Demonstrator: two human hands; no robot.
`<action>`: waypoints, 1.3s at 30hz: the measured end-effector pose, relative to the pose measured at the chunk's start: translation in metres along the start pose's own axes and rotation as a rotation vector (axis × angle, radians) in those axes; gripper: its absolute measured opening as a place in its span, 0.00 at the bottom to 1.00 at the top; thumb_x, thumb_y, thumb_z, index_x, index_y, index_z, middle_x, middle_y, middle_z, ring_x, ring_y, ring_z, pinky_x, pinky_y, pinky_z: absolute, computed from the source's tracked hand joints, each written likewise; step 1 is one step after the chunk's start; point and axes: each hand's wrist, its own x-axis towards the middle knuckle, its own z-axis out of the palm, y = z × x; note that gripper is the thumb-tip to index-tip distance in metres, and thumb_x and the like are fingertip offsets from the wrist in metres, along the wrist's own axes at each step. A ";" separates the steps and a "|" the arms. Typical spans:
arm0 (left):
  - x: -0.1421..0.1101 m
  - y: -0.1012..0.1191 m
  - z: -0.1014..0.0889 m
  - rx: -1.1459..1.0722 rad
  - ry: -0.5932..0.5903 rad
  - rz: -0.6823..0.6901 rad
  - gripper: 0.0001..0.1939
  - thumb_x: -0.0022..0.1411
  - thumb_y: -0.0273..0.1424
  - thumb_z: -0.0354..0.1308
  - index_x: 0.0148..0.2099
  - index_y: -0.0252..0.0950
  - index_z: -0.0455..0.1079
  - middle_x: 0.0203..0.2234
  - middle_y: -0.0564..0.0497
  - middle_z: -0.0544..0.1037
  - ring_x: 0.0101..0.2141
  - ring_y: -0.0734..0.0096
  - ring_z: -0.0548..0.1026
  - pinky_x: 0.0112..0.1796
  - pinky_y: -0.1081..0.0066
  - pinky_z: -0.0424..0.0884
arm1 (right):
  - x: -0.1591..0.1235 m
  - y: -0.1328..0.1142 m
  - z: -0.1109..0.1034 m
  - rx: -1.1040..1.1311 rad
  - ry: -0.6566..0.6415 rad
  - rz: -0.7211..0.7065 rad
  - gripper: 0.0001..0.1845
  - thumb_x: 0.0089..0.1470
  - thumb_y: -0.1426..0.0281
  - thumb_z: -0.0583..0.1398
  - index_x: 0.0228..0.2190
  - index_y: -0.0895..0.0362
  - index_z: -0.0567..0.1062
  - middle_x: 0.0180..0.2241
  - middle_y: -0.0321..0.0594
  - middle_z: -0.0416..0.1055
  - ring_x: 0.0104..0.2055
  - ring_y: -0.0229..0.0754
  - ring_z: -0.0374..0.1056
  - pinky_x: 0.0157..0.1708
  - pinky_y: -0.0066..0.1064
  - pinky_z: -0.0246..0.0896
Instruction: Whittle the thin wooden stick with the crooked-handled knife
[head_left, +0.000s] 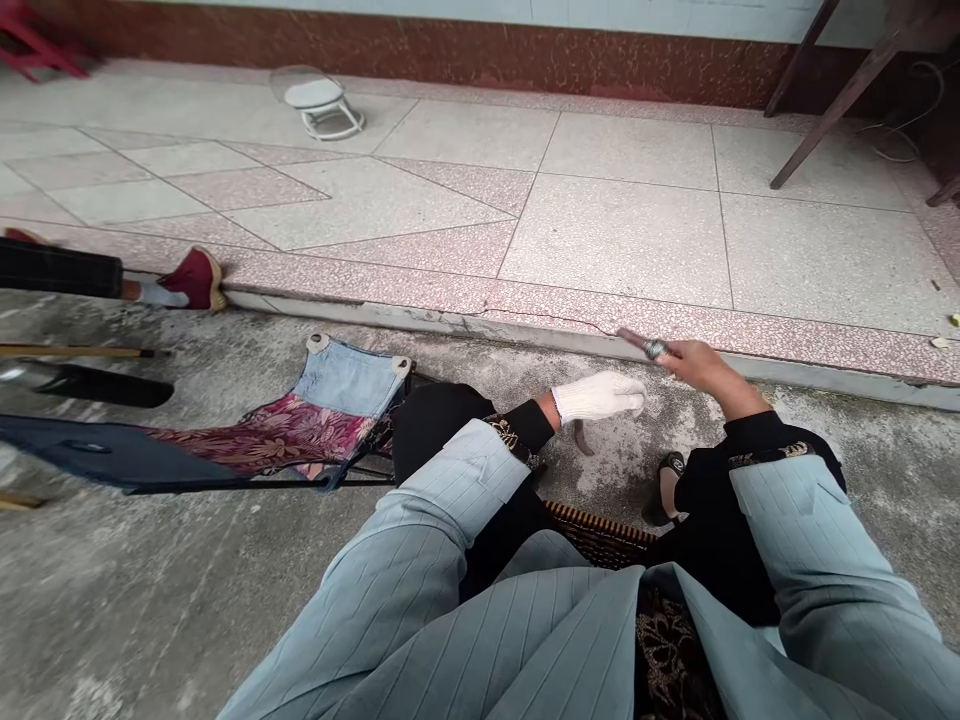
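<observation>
Above concrete (225, 590) beside a tiled step (622, 230), the right hand (699, 366) grips a tool (634, 341), the left hand (600, 396) unclear in grasp.

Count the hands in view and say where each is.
2: the left hand, in a white glove, just right of centre; the right hand, bare, further right, holding a brown-ended object. No others show.
</observation>
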 end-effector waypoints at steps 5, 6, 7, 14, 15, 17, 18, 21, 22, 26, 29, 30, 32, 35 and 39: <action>0.001 -0.003 -0.022 0.109 -0.027 0.061 0.13 0.62 0.38 0.54 0.36 0.34 0.73 0.26 0.53 0.72 0.30 0.72 0.67 0.33 0.73 0.61 | -0.013 -0.003 -0.005 -0.059 -0.777 -0.207 0.19 0.54 0.54 0.62 0.26 0.57 0.74 0.23 0.36 0.70 0.24 0.37 0.62 0.27 0.31 0.56; 0.002 -0.004 -0.025 0.097 -0.017 0.072 0.14 0.62 0.38 0.53 0.38 0.34 0.73 0.27 0.53 0.72 0.30 0.73 0.67 0.34 0.73 0.61 | -0.016 -0.004 -0.008 0.020 -0.856 -0.249 0.20 0.54 0.53 0.62 0.26 0.58 0.73 0.23 0.35 0.69 0.23 0.35 0.61 0.27 0.30 0.55; 0.002 -0.006 -0.027 0.072 -0.007 0.085 0.15 0.63 0.39 0.52 0.39 0.33 0.73 0.28 0.54 0.72 0.31 0.73 0.67 0.34 0.74 0.61 | -0.019 -0.006 -0.010 0.095 -0.891 -0.282 0.21 0.54 0.52 0.62 0.27 0.58 0.73 0.23 0.34 0.68 0.23 0.34 0.60 0.27 0.29 0.55; 0.004 -0.015 -0.007 -0.357 -0.053 0.010 0.23 0.63 0.50 0.52 0.38 0.33 0.69 0.25 0.54 0.68 0.24 0.78 0.63 0.28 0.74 0.63 | -0.028 -0.008 -0.014 0.583 -0.600 -0.363 0.20 0.53 0.54 0.65 0.29 0.60 0.74 0.26 0.34 0.68 0.23 0.31 0.57 0.25 0.26 0.51; 0.006 -0.015 -0.004 -0.397 -0.064 -0.008 0.24 0.64 0.51 0.51 0.38 0.33 0.68 0.23 0.55 0.66 0.22 0.79 0.62 0.27 0.74 0.63 | -0.028 -0.008 -0.013 0.648 -0.514 -0.343 0.20 0.53 0.55 0.65 0.29 0.60 0.73 0.25 0.34 0.67 0.23 0.31 0.57 0.24 0.26 0.50; 0.008 -0.015 0.000 -0.388 -0.067 -0.025 0.23 0.65 0.51 0.49 0.38 0.33 0.68 0.21 0.57 0.63 0.21 0.79 0.61 0.25 0.76 0.62 | -0.025 -0.007 -0.009 0.751 -0.364 -0.286 0.20 0.51 0.55 0.67 0.26 0.60 0.72 0.24 0.35 0.67 0.23 0.31 0.57 0.24 0.26 0.50; 0.009 -0.015 0.001 -0.347 -0.062 -0.024 0.23 0.66 0.50 0.49 0.38 0.33 0.68 0.20 0.57 0.62 0.21 0.79 0.61 0.25 0.76 0.61 | -0.023 -0.007 -0.008 0.795 -0.298 -0.255 0.21 0.50 0.55 0.68 0.26 0.59 0.71 0.24 0.35 0.67 0.23 0.31 0.58 0.24 0.26 0.50; 0.008 -0.010 0.001 -0.181 -0.073 0.018 0.21 0.67 0.46 0.49 0.36 0.33 0.69 0.20 0.56 0.65 0.21 0.78 0.61 0.24 0.76 0.59 | -0.015 -0.007 -0.005 0.872 -0.116 -0.174 0.23 0.44 0.52 0.69 0.26 0.58 0.70 0.24 0.35 0.67 0.21 0.31 0.57 0.22 0.27 0.51; 0.005 -0.008 0.001 -0.132 -0.082 0.038 0.20 0.67 0.45 0.49 0.35 0.33 0.70 0.20 0.55 0.65 0.21 0.78 0.62 0.25 0.76 0.59 | -0.011 -0.007 -0.004 0.858 -0.062 -0.148 0.24 0.44 0.52 0.69 0.26 0.57 0.69 0.24 0.35 0.67 0.21 0.32 0.57 0.22 0.27 0.52; -0.014 0.001 0.002 -0.028 -0.062 0.052 0.19 0.68 0.43 0.47 0.40 0.34 0.72 0.23 0.53 0.70 0.26 0.74 0.67 0.28 0.75 0.61 | -0.002 -0.008 0.003 0.455 0.090 0.011 0.17 0.54 0.57 0.63 0.32 0.58 0.73 0.25 0.38 0.69 0.23 0.36 0.60 0.24 0.29 0.55; -0.016 0.005 0.000 0.061 -0.081 0.073 0.18 0.69 0.40 0.46 0.39 0.35 0.73 0.24 0.51 0.72 0.30 0.72 0.69 0.31 0.74 0.61 | -0.001 -0.011 0.007 -0.047 0.003 0.053 0.13 0.58 0.62 0.59 0.37 0.60 0.76 0.29 0.43 0.73 0.28 0.40 0.67 0.28 0.31 0.56; -0.013 0.005 -0.002 0.080 -0.089 0.084 0.17 0.68 0.40 0.48 0.37 0.35 0.73 0.25 0.52 0.72 0.30 0.72 0.68 0.32 0.74 0.61 | -0.001 -0.011 0.007 -0.171 -0.058 0.036 0.13 0.59 0.63 0.59 0.36 0.60 0.76 0.30 0.45 0.74 0.29 0.42 0.68 0.29 0.32 0.56; -0.005 0.004 -0.007 0.110 -0.121 0.108 0.15 0.65 0.38 0.51 0.33 0.34 0.72 0.25 0.52 0.72 0.28 0.74 0.67 0.31 0.74 0.60 | -0.003 -0.011 0.005 -0.298 -0.182 -0.005 0.14 0.60 0.62 0.57 0.33 0.60 0.76 0.30 0.46 0.74 0.30 0.43 0.69 0.30 0.32 0.56; 0.004 -0.001 -0.016 0.105 -0.054 0.102 0.17 0.66 0.40 0.50 0.33 0.33 0.71 0.25 0.53 0.70 0.27 0.76 0.65 0.30 0.74 0.58 | -0.009 -0.008 -0.002 -0.248 -0.491 -0.070 0.16 0.59 0.59 0.59 0.29 0.59 0.75 0.26 0.42 0.72 0.26 0.40 0.66 0.28 0.31 0.55; 0.006 -0.012 -0.021 -0.101 -0.062 0.087 0.20 0.64 0.45 0.52 0.39 0.32 0.71 0.25 0.54 0.70 0.25 0.78 0.63 0.29 0.75 0.58 | -0.020 -0.006 -0.012 0.072 -0.990 -0.263 0.19 0.54 0.55 0.63 0.28 0.59 0.75 0.24 0.34 0.69 0.22 0.33 0.59 0.25 0.28 0.54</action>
